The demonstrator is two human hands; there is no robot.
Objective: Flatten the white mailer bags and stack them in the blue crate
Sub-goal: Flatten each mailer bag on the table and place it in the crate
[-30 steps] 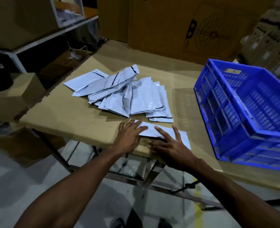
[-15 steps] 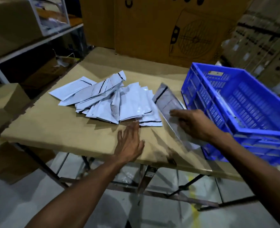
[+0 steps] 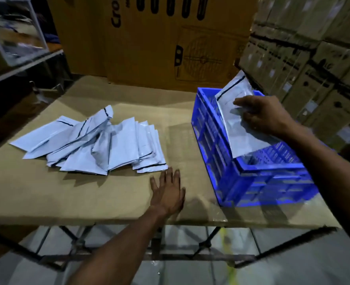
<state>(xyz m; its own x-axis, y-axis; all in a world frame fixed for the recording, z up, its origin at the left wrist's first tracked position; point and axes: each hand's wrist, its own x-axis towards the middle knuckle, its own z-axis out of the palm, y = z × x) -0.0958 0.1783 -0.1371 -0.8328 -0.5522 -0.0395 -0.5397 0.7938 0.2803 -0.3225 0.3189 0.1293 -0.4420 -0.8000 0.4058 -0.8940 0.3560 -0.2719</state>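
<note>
A: Where is the flat white plastic mailer bag (image 3: pixel 239 128) with the black strip?

B: Over the blue slatted plastic crate (image 3: pixel 258 177), tilted, lower end inside, upper corner above the far rim. The right hand (image 3: pixel 261 115) lies on it; whether the fingers pinch it cannot be told.

A: And the left hand (image 3: pixel 168 192)?

B: Flat on the brown cardboard-covered table (image 3: pixel 46 192), fingers straight, holding nothing, just beside the loose pile of white mailer bags (image 3: pixel 100 145).
</note>
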